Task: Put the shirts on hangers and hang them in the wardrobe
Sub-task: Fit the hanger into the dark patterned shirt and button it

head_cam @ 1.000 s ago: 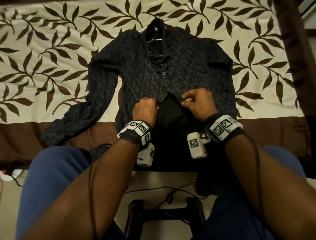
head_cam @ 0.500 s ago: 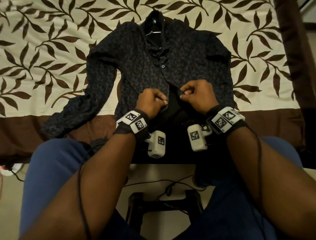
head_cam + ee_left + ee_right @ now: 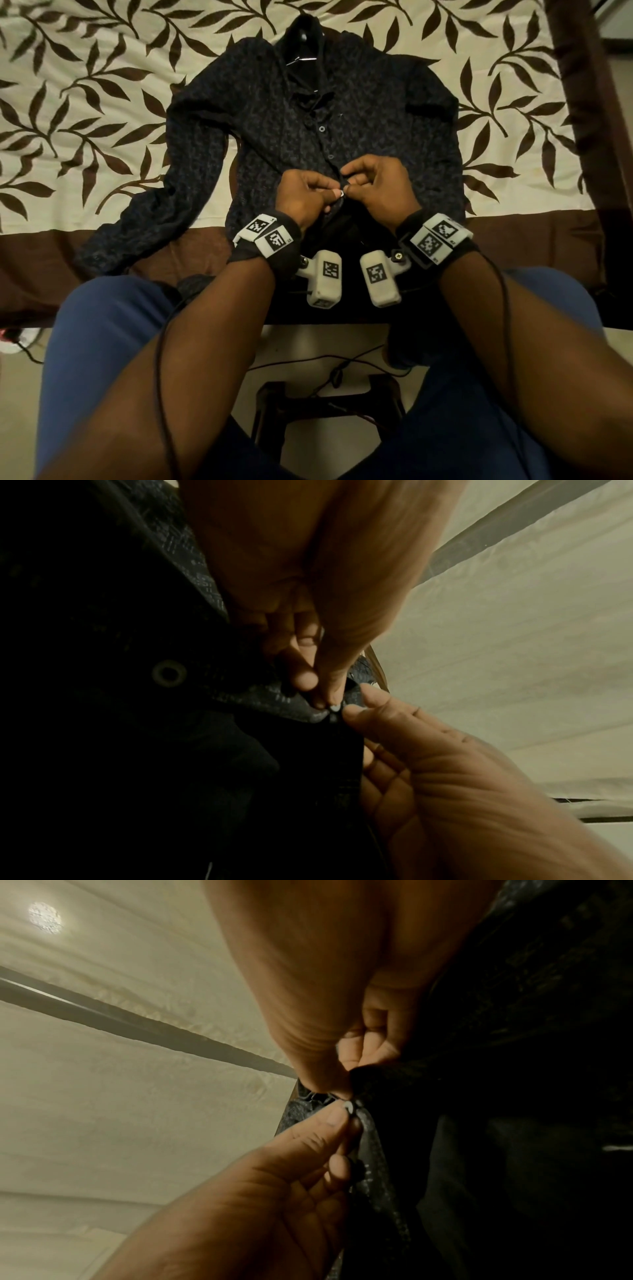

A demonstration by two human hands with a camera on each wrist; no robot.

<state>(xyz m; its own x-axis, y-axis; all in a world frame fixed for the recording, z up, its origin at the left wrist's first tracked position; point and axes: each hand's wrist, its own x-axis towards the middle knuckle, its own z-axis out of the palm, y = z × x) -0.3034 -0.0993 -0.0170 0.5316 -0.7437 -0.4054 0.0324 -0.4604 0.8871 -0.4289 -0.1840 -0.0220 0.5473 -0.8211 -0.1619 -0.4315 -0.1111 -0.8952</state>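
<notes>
Head view: dark patterned long-sleeved button shirt (image 3: 342, 130) lies flat, front up, on a cream bedspread with brown leaf print (image 3: 85, 102), filling the upper centre of the frame. One sleeve trails toward the lower left onto the brown border. A dark hanger with a metal hook (image 3: 303, 44) sits inside the collar at top centre. Left hand (image 3: 301, 197) and right hand (image 3: 376, 190) meet at frame centre over the shirt's front opening, fingers curled, each pinching a fabric edge; a small pale button (image 3: 341, 194) shows between the fingertips. Two upper buttons look fastened; below the hands the front lies open.

Left wrist view: the right hand (image 3: 325, 588) comes down from the top, the left hand (image 3: 445, 777) from the lower right. Both pinch the shirt's placket (image 3: 274, 702) at centre, the button (image 3: 334, 708) between them.

Right wrist view: same grip mirrored, right hand (image 3: 325, 988) above, left hand (image 3: 274, 1191) below, the button (image 3: 348, 1105) at their fingertips.
</notes>
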